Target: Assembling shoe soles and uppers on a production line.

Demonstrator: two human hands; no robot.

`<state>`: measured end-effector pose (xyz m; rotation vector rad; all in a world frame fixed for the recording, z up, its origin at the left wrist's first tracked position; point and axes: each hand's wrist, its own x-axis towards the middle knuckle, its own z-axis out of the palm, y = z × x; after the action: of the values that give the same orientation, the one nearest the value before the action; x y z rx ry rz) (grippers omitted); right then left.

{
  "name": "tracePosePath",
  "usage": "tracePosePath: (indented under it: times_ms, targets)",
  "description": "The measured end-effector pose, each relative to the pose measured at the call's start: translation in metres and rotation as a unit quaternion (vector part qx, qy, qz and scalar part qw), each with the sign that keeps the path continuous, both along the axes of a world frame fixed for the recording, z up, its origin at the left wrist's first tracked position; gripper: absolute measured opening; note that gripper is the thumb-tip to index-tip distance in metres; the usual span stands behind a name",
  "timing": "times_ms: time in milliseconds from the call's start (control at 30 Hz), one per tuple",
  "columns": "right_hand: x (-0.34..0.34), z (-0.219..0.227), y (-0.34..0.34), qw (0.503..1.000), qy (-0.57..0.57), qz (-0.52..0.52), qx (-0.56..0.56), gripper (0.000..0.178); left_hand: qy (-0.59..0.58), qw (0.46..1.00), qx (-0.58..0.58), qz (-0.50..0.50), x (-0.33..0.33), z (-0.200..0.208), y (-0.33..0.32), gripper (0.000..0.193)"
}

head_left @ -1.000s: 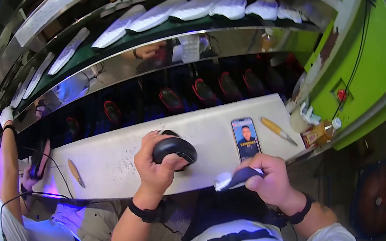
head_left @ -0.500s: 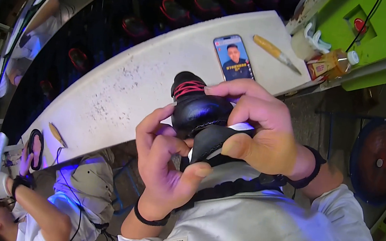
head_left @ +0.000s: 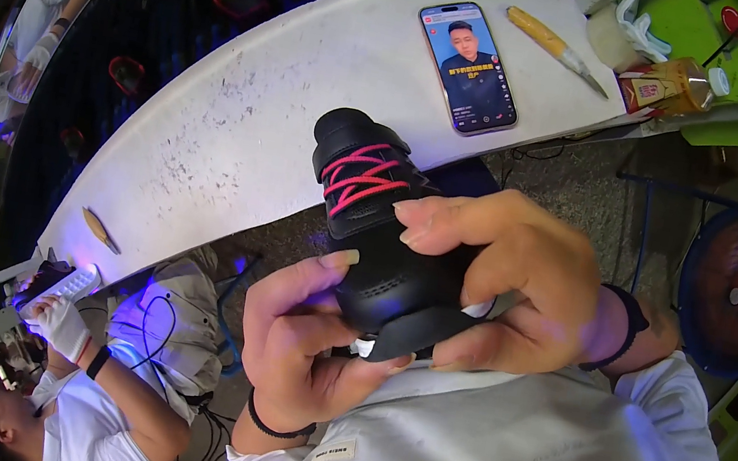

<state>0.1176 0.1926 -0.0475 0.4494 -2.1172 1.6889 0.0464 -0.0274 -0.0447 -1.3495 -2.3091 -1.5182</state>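
Between my two hands is a black shoe (head_left: 401, 269) with pinkish-red laces, its toe pointing toward me and its ankle opening away. My left hand (head_left: 304, 336) grips the left side of the toe, fingertips on the upper and thumb low at the front edge. On the other side, my right hand (head_left: 526, 275) has its fingers on the upper near the laces and its thumb underneath. A black curved strip (head_left: 416, 330), apparently the sole's toe edge, bends between both thumbs. White bits show at its ends; whether it is attached is hidden.
A curved white bench (head_left: 244, 105) carries a lit phone (head_left: 472, 68), a wooden-handled knife (head_left: 544, 38) and another wooden-handled tool (head_left: 101, 230). A capped bottle (head_left: 671, 90) stands at far right. At lower left a co-worker (head_left: 119, 403) handles another shoe. A round fan (head_left: 735, 293) is at right.
The shoe has tipped so more of its laces and toe top show, and the strip now lies nearer my body. Both hands keep their grip. The co-worker has raised a shoe off the bench.
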Motion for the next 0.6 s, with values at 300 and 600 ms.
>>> tracePosePath:
  times_ms: [300,600]
  targets:
    - [0.001,-0.01,0.001,0.998,-0.02,0.023,-0.061,0.044,0.004,1.0,0.008,0.0,0.002,0.001,0.008,0.038]
    - [-0.008,0.022,0.042,0.984,-0.089,-0.022,0.155,0.067,0.003,0.997,0.068,-0.039,-0.018,-0.007,0.039,0.038]
